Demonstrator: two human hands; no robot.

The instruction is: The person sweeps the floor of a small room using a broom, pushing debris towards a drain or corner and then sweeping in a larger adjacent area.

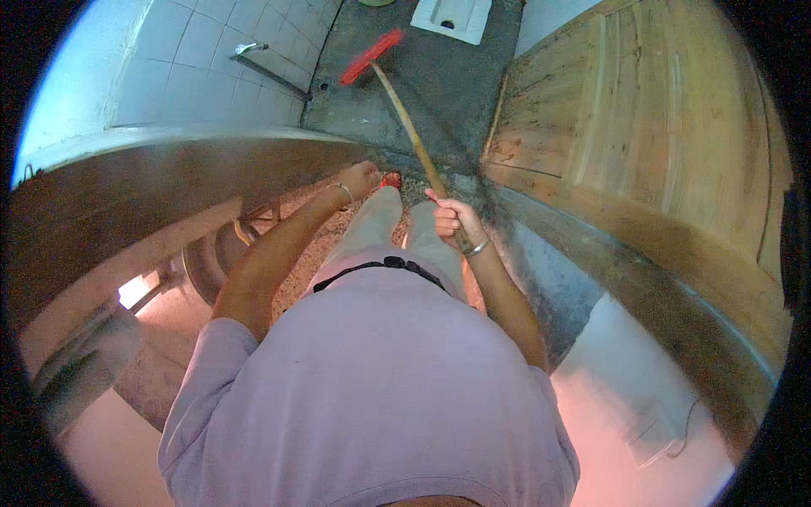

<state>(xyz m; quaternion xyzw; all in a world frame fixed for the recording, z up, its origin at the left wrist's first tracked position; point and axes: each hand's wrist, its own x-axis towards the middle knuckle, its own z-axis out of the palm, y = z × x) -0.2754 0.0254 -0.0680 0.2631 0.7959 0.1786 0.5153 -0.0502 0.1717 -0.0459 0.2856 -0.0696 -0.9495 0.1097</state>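
My right hand is closed around the lower end of a long wooden handle. At the handle's far end a red brush or squeegee head lies over the dark wet-looking floor. My left hand, with a bangle at its wrist, is near the doorway's left edge; it does not touch the handle, and whether it rests on the frame cannot be told. A foot in a red sandal stands at the threshold.
A white squat toilet is set in the floor ahead. A wooden door stands at the right. On the left tiled wall are a metal tap and a dark pipe. A round object is at the lower left.
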